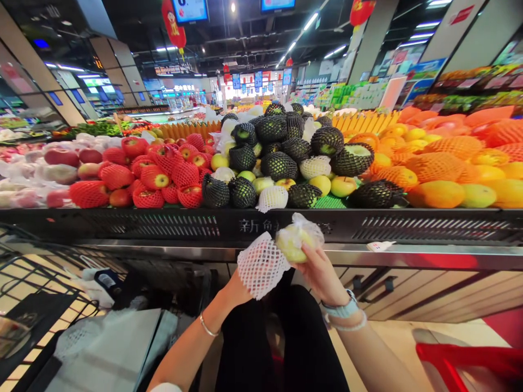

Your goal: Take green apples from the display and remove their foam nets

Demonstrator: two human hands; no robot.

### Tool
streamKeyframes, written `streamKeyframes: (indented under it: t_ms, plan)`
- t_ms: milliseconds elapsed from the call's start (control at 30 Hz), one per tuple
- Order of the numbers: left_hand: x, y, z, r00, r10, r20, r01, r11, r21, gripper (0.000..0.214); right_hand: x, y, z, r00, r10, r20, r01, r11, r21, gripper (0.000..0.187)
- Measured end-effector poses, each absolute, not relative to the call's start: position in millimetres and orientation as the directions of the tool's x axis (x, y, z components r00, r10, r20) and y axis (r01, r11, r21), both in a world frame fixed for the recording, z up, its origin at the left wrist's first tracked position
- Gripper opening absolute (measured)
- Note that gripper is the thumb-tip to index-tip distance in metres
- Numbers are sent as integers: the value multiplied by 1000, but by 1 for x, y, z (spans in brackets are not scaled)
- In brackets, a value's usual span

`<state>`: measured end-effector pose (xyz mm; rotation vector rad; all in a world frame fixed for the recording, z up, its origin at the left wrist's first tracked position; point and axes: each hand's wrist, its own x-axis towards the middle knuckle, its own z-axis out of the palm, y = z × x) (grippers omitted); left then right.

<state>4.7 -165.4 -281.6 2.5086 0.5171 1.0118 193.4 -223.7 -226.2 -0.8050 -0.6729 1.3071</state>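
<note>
My right hand (321, 272) is closed around a pale yellow-green fruit (291, 247), its fingers and thumb on the lower right side. Thin clear plastic wrap (307, 224) bunches over the top of the fruit; whether it is an apple or a pear I cannot tell. A white foam fruit net (261, 267) covers my left hand (241, 288) from the knuckles on, so its fingers are mostly hidden in the mesh. The net's open end touches or nearly touches the fruit's left side. Both hands are just in front of the display's black front panel (183, 226).
Behind the panel lie red-netted apples (155, 179), black-netted fruit (280, 165), a white-netted fruit (272, 198) and orange-netted mangoes (435, 169). A shopping cart (24, 272) with a grey box (108, 351) stands at left. A red stool (461, 359) is at lower right.
</note>
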Motion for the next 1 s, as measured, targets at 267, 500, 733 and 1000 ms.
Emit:
streamKeyframes:
  t_ms: [267, 500, 733, 1000]
  plan:
    - [3, -176, -266, 736, 372, 566, 102, -887, 450, 64, 206, -225, -249, -115, 991, 65, -155, 46, -987, 48]
    - [9, -182, -266, 772, 403, 492, 106, -845, 525, 62, 209, -223, -254, -228, 954, 194, 170, 235, -957, 41]
    - [25, -187, -268, 761, 479, 437, 228, -829, 511, 57, 205, -226, -258, -70, 947, 314, 103, 320, -942, 46]
    - [27, -178, -284, 595, 567, 570, 354, -821, 448, 45, 205, -241, -255, -94, 949, 303, 95, 311, -946, 41]
